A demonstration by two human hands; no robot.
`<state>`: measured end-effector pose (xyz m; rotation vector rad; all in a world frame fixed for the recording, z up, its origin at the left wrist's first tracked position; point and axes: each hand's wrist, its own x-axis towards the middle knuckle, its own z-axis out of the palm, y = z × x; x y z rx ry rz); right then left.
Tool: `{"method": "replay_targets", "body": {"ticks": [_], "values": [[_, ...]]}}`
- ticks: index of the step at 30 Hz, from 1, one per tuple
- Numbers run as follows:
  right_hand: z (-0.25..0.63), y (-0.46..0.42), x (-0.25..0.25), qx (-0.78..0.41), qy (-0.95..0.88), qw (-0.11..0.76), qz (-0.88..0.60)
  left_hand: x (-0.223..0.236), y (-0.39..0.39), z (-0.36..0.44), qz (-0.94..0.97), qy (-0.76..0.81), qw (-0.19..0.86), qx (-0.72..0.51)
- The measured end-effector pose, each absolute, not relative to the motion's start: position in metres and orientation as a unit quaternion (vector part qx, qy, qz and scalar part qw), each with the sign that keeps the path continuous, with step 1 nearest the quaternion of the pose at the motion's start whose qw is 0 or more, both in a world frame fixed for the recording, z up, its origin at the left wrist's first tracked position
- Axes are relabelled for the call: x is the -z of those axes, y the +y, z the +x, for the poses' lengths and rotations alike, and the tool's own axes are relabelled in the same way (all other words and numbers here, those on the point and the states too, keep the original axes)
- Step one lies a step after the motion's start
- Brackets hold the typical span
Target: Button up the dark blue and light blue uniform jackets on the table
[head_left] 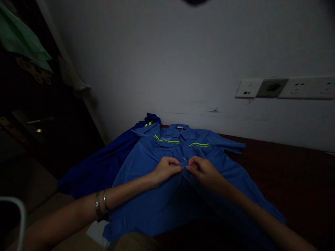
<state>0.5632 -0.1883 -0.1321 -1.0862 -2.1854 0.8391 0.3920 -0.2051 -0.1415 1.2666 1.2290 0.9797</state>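
Observation:
A blue work shirt [146,160] with yellow-green chest stripes lies spread out, its collar toward the wall. My left hand [167,169] pinches the front edge of the shirt near its middle. Close beside it, my right hand [202,170] pinches the opposite front edge, the fingertips of both hands almost touching. Any button between the fingers is too small and dark to make out. Below my hands the shirt front falls apart in a dark gap. Two bracelets circle my left wrist.
A darker blue garment [104,164] lies left of the shirt and partly under it. The dark wooden table [293,170] meets a pale wall [157,62] with sockets [300,88]. At the left stands a dark door [52,122] with a handle and a hanging green cloth [21,38].

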Motion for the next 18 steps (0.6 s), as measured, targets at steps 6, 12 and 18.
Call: {"method": "replay_targets", "body": {"ticks": [6, 12, 18], "values": [[0.562, -0.189, 0.137, -0.207, -0.842, 0.286, -0.409, 0.142, -0.206, 0.393, 0.543, 0.509, 0.522, -0.417], [0.556, -0.191, 0.136, -0.195, -0.84, 0.307, -0.403, 0.143, -0.209, 0.397, 0.603, 0.487, 0.46, -0.432], [0.557, -0.189, 0.136, -0.331, -0.774, 0.325, -0.43, 0.14, -0.217, 0.397, 0.708, 0.448, 0.323, -0.44]]}}
